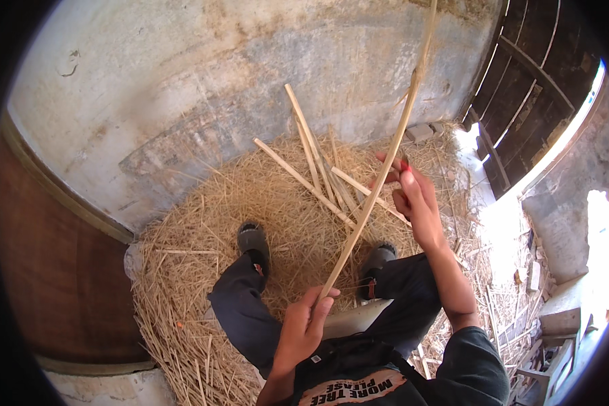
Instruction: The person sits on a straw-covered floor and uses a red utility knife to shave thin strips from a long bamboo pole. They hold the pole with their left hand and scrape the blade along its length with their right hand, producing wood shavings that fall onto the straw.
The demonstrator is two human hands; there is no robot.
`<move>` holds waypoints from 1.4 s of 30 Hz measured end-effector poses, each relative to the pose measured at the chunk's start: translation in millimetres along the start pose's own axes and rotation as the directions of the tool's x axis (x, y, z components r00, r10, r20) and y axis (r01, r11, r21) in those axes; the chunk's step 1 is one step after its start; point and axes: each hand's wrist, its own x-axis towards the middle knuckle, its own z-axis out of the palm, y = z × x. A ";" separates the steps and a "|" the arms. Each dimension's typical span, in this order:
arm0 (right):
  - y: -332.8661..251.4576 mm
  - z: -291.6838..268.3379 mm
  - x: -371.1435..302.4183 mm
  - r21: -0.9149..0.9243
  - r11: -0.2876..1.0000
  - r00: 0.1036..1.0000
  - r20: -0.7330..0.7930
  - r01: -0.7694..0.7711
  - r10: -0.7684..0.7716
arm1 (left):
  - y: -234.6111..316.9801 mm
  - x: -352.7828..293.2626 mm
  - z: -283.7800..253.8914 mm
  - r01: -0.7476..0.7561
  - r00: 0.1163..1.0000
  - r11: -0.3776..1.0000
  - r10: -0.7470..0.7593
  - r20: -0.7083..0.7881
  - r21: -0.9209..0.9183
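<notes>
A long, narrow bamboo strip (pixel 365 213) slants up from my lap to beyond the upper edge of the view. My left hand (pixel 303 326) grips its lower end, with the thumb lying along it. Farther up, my right hand (pixel 416 199) is closed around a small tool (pixel 404 164) with a red part, held right beside the strip. The tool looks like a small knife, but my fingers hide most of it. I cannot tell whether its edge touches the strip. Thin fibres stick out from the strip near a joint above my right hand.
Several cut bamboo strips (pixel 304 177) lie crossed on the floor ahead of my boots (pixel 252 238). Straw-like shavings (pixel 183 271) cover the ground. A stained wall (pixel 183 88) stands in front, a brown panel (pixel 68 264) at left, and a dark plank door (pixel 528 81) at right.
</notes>
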 end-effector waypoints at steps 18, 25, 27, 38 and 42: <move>21.0 36.0 -80.4 -0.520 0.594 0.787 0.347 0.614 -0.510 | 23.4 8.1 17.6 -0.111 0.975 0.994 0.106 -0.196 -0.011; 13.1 44.8 -85.2 -0.540 0.570 0.780 0.335 0.619 -0.529 | 23.3 9.7 16.4 -0.143 0.956 0.990 0.139 -0.257 0.000; 11.1 45.9 -86.5 -0.563 0.556 0.784 0.334 0.612 -0.524 | 23.8 10.2 16.4 -0.155 0.949 0.988 0.153 -0.276 0.015; 12.1 43.4 -84.0 -0.609 0.507 0.775 0.328 0.610 -0.540 | 23.0 8.5 14.8 -0.133 0.946 0.989 0.146 -0.289 0.065; 10.9 42.0 -82.7 -0.608 0.500 0.769 0.330 0.617 -0.547 | 21.2 6.7 15.1 -0.140 0.945 0.988 0.154 -0.290 0.066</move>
